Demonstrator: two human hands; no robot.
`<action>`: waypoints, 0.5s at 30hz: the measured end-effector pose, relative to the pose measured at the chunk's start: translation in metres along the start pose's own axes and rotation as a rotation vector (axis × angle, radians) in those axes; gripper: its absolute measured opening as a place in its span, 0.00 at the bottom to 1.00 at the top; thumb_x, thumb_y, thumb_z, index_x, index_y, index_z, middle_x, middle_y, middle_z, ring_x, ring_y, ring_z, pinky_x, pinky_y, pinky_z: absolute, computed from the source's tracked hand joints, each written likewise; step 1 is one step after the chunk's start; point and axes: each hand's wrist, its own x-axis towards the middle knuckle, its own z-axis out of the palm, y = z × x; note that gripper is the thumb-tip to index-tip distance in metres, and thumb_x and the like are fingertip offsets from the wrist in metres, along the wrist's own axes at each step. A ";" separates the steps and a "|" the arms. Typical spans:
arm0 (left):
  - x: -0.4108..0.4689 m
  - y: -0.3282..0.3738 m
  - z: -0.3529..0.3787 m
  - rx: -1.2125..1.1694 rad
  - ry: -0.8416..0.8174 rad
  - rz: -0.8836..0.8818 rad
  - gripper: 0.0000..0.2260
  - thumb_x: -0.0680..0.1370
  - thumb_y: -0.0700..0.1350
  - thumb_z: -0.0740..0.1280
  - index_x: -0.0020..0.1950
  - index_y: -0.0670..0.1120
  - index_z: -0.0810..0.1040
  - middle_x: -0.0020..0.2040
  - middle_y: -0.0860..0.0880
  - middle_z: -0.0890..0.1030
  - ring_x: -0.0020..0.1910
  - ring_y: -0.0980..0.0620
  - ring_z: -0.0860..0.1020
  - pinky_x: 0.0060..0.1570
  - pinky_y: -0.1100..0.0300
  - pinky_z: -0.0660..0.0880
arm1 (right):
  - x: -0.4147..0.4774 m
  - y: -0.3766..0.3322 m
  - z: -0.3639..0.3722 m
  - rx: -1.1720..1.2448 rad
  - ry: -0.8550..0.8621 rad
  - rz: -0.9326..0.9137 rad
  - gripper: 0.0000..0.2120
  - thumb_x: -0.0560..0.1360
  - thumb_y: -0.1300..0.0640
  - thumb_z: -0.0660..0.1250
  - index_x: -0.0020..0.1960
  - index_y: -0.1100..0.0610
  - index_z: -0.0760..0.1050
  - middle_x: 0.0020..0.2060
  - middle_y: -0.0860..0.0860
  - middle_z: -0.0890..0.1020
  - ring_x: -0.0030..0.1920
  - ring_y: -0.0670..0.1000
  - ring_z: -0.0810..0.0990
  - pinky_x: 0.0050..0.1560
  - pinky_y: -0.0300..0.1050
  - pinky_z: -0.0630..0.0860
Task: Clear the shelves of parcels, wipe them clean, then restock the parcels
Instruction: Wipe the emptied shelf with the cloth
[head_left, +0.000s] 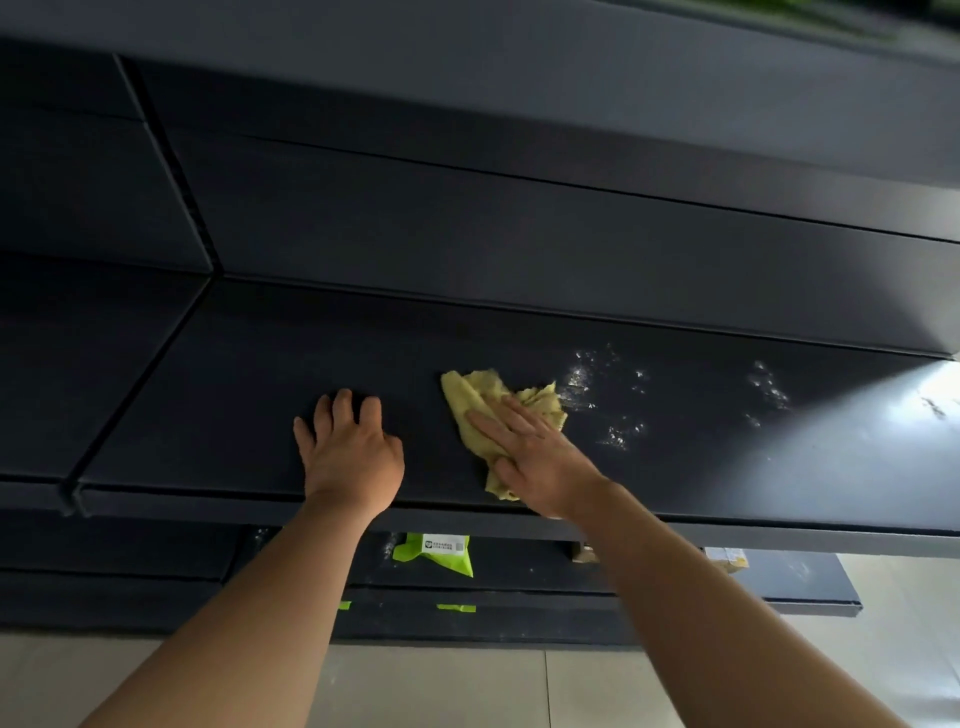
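My right hand (524, 457) presses the yellow cloth (467, 395) flat under straight fingers (493, 423) on the shelf (234, 374); the white residue (613, 395) lies just right of them, and my left hand (353, 452) rests relaxed and empty, farther away.

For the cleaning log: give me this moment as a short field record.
shelf: dark top shelf, no parcels on it in view
right hand: right hand flat, pressing the yellow cloth onto the shelf
left hand: left hand rests on the shelf, holds nothing
dirt: white specks right of the cloth, unwiped
below: green parcel on the lower shelf
stage: wiping
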 end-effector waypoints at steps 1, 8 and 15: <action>0.003 0.005 -0.001 0.010 0.023 -0.003 0.21 0.79 0.48 0.57 0.71 0.47 0.62 0.74 0.42 0.59 0.75 0.40 0.54 0.74 0.41 0.48 | -0.002 0.014 -0.004 0.010 0.012 0.021 0.29 0.81 0.51 0.55 0.79 0.46 0.48 0.79 0.50 0.48 0.78 0.51 0.43 0.77 0.45 0.39; 0.030 0.032 0.011 0.005 0.033 0.124 0.23 0.81 0.48 0.52 0.76 0.49 0.56 0.77 0.43 0.55 0.76 0.43 0.51 0.75 0.44 0.48 | 0.010 0.062 -0.019 0.072 0.084 0.219 0.28 0.80 0.57 0.58 0.78 0.49 0.55 0.79 0.52 0.51 0.78 0.53 0.47 0.76 0.44 0.42; 0.031 0.034 0.021 0.045 0.107 0.122 0.23 0.79 0.50 0.50 0.75 0.50 0.60 0.75 0.43 0.58 0.75 0.43 0.54 0.75 0.44 0.48 | 0.072 0.025 -0.023 0.054 0.044 0.085 0.30 0.77 0.60 0.58 0.77 0.50 0.58 0.78 0.53 0.53 0.78 0.54 0.48 0.73 0.41 0.40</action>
